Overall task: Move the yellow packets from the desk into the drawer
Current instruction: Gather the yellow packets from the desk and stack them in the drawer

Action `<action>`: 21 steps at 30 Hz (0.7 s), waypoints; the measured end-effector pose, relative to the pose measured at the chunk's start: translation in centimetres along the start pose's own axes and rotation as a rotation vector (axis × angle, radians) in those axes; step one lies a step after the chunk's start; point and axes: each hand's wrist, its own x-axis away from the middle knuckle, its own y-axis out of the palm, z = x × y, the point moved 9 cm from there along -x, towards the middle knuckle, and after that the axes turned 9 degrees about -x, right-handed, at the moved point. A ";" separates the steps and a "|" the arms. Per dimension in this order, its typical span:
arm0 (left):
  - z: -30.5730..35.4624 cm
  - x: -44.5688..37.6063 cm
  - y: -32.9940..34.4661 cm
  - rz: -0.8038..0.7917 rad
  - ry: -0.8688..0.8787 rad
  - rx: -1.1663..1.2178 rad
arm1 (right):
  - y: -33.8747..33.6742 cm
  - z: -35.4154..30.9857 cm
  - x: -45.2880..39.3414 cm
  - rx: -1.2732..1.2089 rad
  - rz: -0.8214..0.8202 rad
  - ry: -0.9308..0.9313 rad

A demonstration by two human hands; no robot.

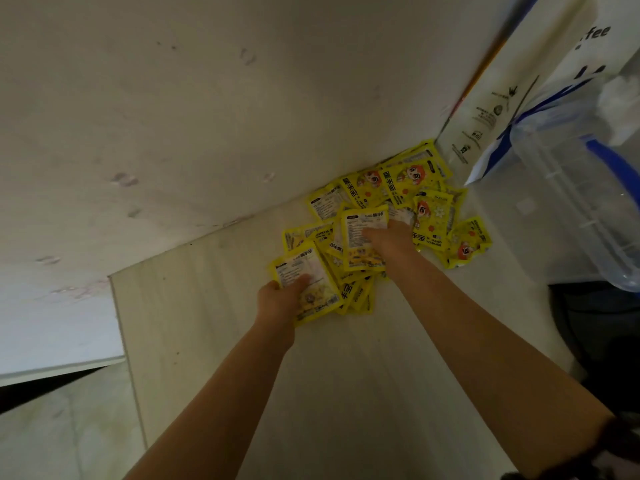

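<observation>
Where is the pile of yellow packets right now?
In the head view the yellow packets lie heaped on the desk at its far right, against the wall and beside a white paper bag; the left hand and right hand each grip some.

My one head camera looks steeply down and forward, close over the tabletop (pixel 214 341) toward the wall (pixel 207 116).

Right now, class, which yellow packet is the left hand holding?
The packet nearest the camera, at the pile's left front edge, white label side up. The left hand grips its lower left corner, thumb on top.
</observation>
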 end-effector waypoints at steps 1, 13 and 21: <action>0.0 0.1 0.1 0.002 0.001 0.007 | 0.0 0.0 0.0 0.009 0.002 -0.004; 1.2 0.3 -2.2 0.111 0.083 0.066 | -1.0 0.1 0.7 -0.058 0.010 0.006; 1.5 0.5 -4.9 0.135 0.112 0.073 | -4.5 0.7 1.6 -0.055 0.040 -0.017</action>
